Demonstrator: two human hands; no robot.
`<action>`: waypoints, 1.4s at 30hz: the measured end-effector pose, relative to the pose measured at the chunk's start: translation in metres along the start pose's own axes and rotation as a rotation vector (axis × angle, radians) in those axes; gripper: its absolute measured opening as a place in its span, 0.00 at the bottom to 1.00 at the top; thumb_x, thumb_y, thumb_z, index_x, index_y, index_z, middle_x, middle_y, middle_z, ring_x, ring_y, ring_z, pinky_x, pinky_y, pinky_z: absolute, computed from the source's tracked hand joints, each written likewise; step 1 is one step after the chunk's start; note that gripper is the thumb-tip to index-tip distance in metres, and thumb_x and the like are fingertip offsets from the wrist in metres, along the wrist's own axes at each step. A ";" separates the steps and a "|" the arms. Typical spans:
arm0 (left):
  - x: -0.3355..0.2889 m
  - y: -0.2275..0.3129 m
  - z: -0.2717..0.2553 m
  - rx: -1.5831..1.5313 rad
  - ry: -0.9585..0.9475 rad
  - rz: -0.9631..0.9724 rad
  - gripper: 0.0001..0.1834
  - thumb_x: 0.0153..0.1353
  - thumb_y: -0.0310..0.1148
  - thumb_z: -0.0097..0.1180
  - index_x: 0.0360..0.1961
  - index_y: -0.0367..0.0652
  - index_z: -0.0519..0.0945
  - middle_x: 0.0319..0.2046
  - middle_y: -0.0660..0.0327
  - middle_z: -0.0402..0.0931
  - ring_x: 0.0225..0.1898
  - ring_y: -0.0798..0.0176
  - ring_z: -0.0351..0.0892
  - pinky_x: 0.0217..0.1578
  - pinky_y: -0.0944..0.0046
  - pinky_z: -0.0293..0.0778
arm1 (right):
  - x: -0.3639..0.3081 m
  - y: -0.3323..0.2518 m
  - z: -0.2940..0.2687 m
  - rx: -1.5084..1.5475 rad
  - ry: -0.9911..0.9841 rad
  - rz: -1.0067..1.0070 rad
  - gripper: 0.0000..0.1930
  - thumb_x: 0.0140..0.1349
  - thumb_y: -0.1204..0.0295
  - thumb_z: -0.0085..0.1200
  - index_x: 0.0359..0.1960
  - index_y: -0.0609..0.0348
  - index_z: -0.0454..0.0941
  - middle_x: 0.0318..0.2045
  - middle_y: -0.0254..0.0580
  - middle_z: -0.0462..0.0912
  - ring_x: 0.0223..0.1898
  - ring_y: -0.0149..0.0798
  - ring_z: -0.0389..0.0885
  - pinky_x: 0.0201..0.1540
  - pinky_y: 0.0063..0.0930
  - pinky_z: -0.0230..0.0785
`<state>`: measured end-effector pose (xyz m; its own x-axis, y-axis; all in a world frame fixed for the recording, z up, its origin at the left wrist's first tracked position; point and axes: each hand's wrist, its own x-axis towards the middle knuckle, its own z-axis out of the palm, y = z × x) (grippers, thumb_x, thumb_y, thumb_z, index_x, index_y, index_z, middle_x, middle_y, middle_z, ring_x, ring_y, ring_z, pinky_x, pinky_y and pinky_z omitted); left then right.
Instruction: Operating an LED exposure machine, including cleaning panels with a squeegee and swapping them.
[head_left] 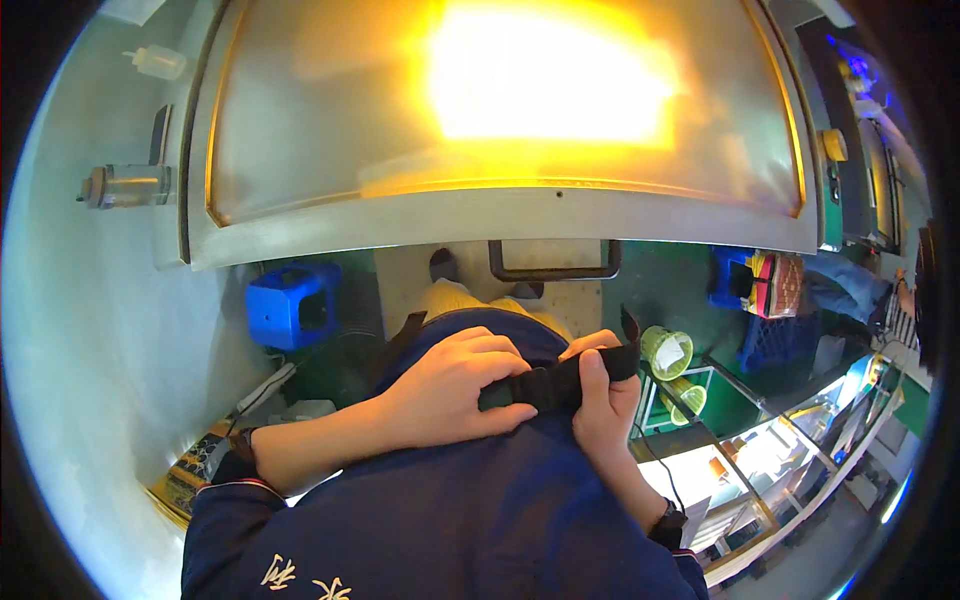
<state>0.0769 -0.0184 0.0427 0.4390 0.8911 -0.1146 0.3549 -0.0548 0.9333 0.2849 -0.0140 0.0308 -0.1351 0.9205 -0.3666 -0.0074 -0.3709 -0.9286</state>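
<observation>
Black strap (611,368), just one, sits across the person's waist, near the middle. The left hand (462,385) holds its left end; the right hand (606,402) pinches it on the right. The dark blue shirt (480,510) has two white written marks (278,573), near left. Farther out: one blue stool (292,308) left, two green bins (657,340) right, one big metal table (400,222) far.

We lose part of the black fabric strap (557,385) behind left hand (462,382) and right hand (603,395); grey metal-framed worktop (500,216) cut off above, glare-blurred.
</observation>
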 end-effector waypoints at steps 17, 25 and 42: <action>0.053 -0.009 -0.020 -0.680 -0.543 -0.544 0.13 0.63 0.41 0.64 0.39 0.41 0.81 0.32 0.70 0.77 0.34 0.75 0.73 0.36 0.69 0.71 | 0.033 -0.038 -0.028 -0.523 0.142 0.080 0.19 0.61 0.58 0.62 0.36 0.66 0.82 0.34 0.57 0.85 0.36 0.54 0.85 0.39 0.45 0.76; 0.062 -0.036 -0.021 -0.486 -0.596 -0.612 0.09 0.60 0.35 0.64 0.37 0.41 0.80 0.30 0.67 0.77 0.33 0.70 0.75 0.37 0.67 0.73 | 0.037 0.049 0.003 -0.334 0.168 -0.198 0.32 0.68 0.50 0.52 0.21 0.75 0.75 0.19 0.67 0.72 0.21 0.60 0.76 0.27 0.48 0.65; 0.096 -0.081 -0.018 0.021 -0.970 -0.293 0.16 0.56 0.33 0.67 0.42 0.34 0.80 0.32 0.60 0.81 0.34 0.69 0.79 0.39 0.66 0.76 | 0.010 0.102 0.011 -0.375 0.386 0.277 0.31 0.66 0.47 0.54 0.26 0.71 0.81 0.25 0.62 0.81 0.31 0.58 0.83 0.37 0.46 0.74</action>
<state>0.0753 0.0800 -0.0376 0.8102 0.1205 -0.5736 0.5664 0.0911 0.8191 0.2715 -0.0436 -0.0671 0.2880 0.8001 -0.5261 0.3363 -0.5989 -0.7267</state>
